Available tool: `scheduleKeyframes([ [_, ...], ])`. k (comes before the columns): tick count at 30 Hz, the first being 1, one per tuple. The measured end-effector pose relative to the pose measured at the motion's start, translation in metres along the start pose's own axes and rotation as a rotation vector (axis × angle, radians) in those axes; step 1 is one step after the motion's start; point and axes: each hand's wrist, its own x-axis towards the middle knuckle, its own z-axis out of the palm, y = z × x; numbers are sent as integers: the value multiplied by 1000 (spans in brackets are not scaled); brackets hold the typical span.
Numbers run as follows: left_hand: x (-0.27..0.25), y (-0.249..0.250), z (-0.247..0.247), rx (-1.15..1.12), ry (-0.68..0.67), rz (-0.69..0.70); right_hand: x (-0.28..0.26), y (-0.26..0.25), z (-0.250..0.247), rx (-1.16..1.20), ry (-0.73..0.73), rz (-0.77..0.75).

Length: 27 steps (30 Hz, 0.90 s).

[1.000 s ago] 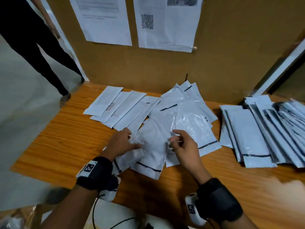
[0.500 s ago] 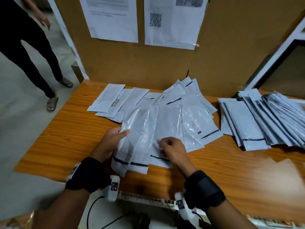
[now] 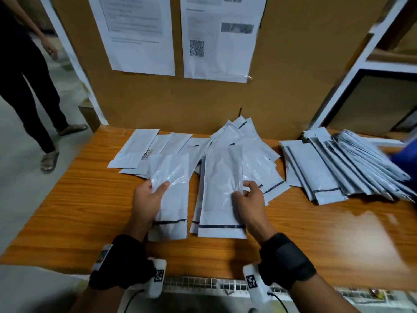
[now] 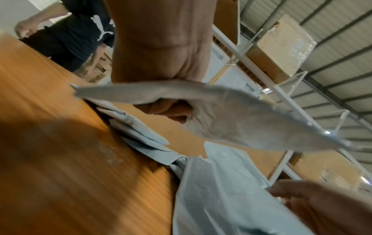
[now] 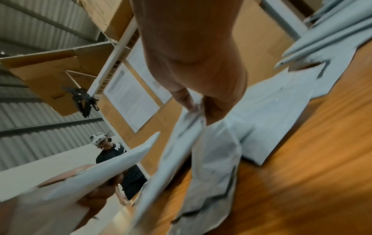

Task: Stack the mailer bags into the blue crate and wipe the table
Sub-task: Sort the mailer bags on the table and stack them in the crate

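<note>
Grey-white mailer bags lie spread over the wooden table (image 3: 67, 213). My left hand (image 3: 151, 195) grips one mailer bag (image 3: 171, 190) by its left edge, thumb on top, lifted off the table; the left wrist view shows this bag (image 4: 221, 117) pinched between thumb and fingers. My right hand (image 3: 247, 195) pinches the right edge of a small stack of mailer bags (image 3: 221, 190), seen from below as bags (image 5: 201, 143) hanging from the fingers. A blue crate (image 3: 406, 154) shows only as a corner at the right edge.
More flat mailer bags (image 3: 140, 147) lie at the back left, and a fanned pile (image 3: 343, 168) at the right. A cardboard wall with papers (image 3: 144, 32) stands behind the table. A person in black (image 3: 24, 86) stands on the floor at left.
The overlapping bags were split: my left hand lifted one bag away leftward, and my right hand took the remaining stack by its right edge. The head view pulled back and up.
</note>
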Motion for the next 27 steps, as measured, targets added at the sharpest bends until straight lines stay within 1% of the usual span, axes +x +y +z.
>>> scheduleKeyframes([
  [3,-10,16,21,-12,-35,85,-1,0,-31,-84,74,-93],
  [6,-25,39,53,-164,-105,28,-4,4,-66,-102,131,-237],
  [8,-37,50,77,-176,-211,16,-10,7,-93,-134,184,-305],
  [10,-48,55,103,-110,-357,48,-18,11,-124,-150,241,-341],
  [12,-63,61,130,-34,-458,98,-27,19,-158,-161,292,-352],
  [16,-111,84,193,25,-548,186,-52,42,-234,-117,372,-335],
  [18,-143,96,227,56,-598,236,-68,53,-276,-85,425,-306],
  [20,-177,107,261,77,-652,288,-86,59,-318,-113,504,-304],
  [25,-268,139,342,101,-769,486,-125,78,-425,-126,687,-323],
  [27,-299,154,371,60,-798,514,-138,83,-464,-122,750,-324],
])
